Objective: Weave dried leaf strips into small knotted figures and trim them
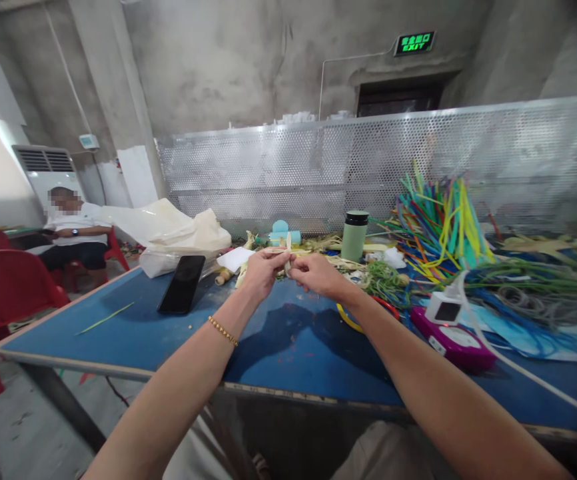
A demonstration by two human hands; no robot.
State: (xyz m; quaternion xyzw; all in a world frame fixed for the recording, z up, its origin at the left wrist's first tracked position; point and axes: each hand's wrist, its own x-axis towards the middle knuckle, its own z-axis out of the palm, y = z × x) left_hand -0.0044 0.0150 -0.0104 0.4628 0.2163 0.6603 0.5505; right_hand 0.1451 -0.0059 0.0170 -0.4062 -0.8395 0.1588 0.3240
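Observation:
Above the middle of the blue table (273, 363), my left hand (263, 272) and my right hand (318, 275) meet at the fingertips. Between them is a small piece of pale, flat strips (288, 247), one end sticking up. Both hands pinch it, the left from its left side and the right from its right side. My fingers cover most of the piece, so its full shape is hidden. A beaded bracelet (222, 331) circles my left wrist.
A black phone (182, 285) lies left, near crumpled plastic bags (183, 233). Behind my hands stands a green tumbler (354, 237). Coloured strips (443, 223), a purple power strip (451, 339) and its white cable are at right. Someone sits in a red chair (117, 250) at far left.

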